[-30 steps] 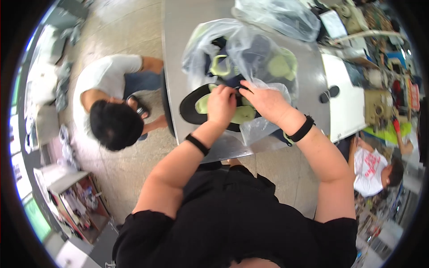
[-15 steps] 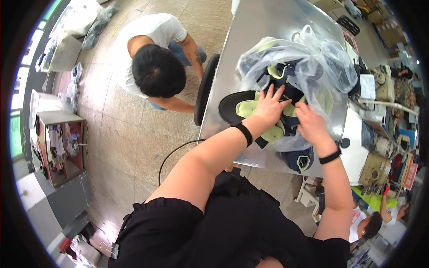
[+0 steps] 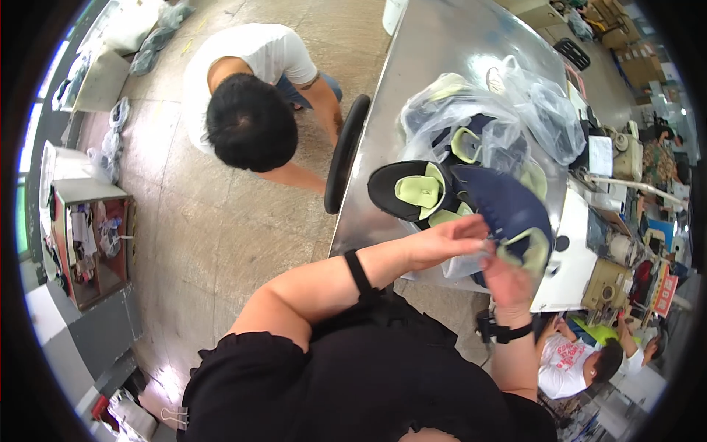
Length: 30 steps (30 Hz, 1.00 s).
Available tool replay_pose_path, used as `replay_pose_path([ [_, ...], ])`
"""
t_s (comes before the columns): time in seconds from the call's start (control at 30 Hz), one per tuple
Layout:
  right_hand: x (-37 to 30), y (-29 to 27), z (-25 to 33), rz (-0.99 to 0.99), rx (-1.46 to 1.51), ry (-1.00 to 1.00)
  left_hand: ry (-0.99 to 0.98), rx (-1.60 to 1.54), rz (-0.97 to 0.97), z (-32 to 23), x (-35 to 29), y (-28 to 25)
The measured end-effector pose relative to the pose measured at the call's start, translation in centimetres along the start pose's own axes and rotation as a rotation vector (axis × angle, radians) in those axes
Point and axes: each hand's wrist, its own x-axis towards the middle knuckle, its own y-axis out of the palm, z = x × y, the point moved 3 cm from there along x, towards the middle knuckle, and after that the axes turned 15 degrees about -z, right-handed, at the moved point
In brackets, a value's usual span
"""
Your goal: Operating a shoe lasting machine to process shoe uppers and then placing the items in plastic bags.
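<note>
Raised above the near right part of the metal table is a navy shoe upper (image 3: 508, 202) with a lime-green lining. My right hand (image 3: 508, 283), smeared by motion, grips its near end; the fingertips are partly unclear. Close against the shoe upper's left edge is my left hand (image 3: 449, 241), its fingers stretched out and apart, holding nothing that I can see. A black shoe upper (image 3: 394, 191) with a lime-green tongue lies to the left of the navy one. Behind them, a clear plastic bag (image 3: 442, 110) is bunched around more navy and lime-green uppers.
The metal table (image 3: 390, 121) runs away from me. At its left edge stands a black chair back (image 3: 346, 155), beside a bent-over person in a white shirt (image 3: 250, 110). On the right are sewing machines (image 3: 607, 283) and a seated person in a white top (image 3: 571, 361).
Both hands have come back toward me from the bag, and the right one has lifted the navy shoe upper. The plastic bag has slumped backward.
</note>
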Motion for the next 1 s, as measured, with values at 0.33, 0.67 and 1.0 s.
replay_pose_path([
  [0.33, -4.7, -2.5, -6.6, -0.019, -0.29, 0.153, -0.004, -0.277, -0.34, -2.6, -8.0, -1.5],
  [0.67, -14.7, -7.7, -7.4, 0.209, -0.221, 0.093, 0.017, -0.02, -0.437, 6.2, -15.5, 4.2],
  [1.0, -20.3, -12.6, -11.5, 0.101, -0.253, 0.059, -0.19, -0.06, -0.574, 15.0, -20.3, 5.8],
])
